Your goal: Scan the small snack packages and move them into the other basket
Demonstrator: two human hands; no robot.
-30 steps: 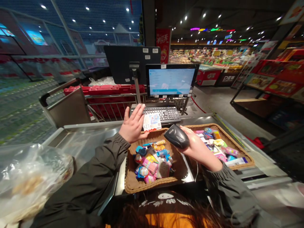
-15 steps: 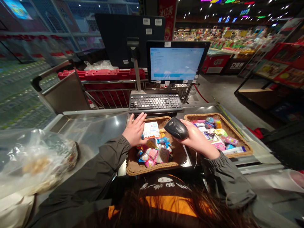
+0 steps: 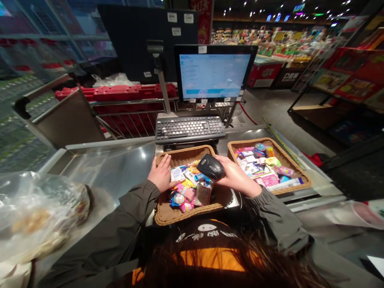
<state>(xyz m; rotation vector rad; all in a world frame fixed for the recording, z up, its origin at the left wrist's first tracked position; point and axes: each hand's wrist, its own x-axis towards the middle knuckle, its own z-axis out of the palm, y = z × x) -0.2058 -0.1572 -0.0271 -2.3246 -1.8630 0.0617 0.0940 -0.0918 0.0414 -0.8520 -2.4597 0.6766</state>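
My right hand (image 3: 235,177) grips a black handheld barcode scanner (image 3: 211,167) above the inner end of the left wicker basket (image 3: 186,152). My left hand (image 3: 162,174) is at that basket's near-left side, fingers low by its rim. A white printed card (image 3: 177,174) lies in the basket beside my left thumb, and my left hand does not appear to grip it. Small colourful packaged goods (image 3: 189,192) fill this basket. A second wicker basket (image 3: 270,146) to the right holds similar packets (image 3: 261,170).
A keyboard (image 3: 190,130) and a lit monitor (image 3: 213,72) stand just beyond the baskets on a steel counter (image 3: 114,160). A plastic bag of food (image 3: 36,212) lies at the left. Stacked red baskets (image 3: 117,93) stand behind, with a metal cart frame (image 3: 60,116).
The card has left its raised place by my left hand and lies lower, in the basket. Both hands have dropped toward the basket, my right still holding the scanner. The whole view has shifted.
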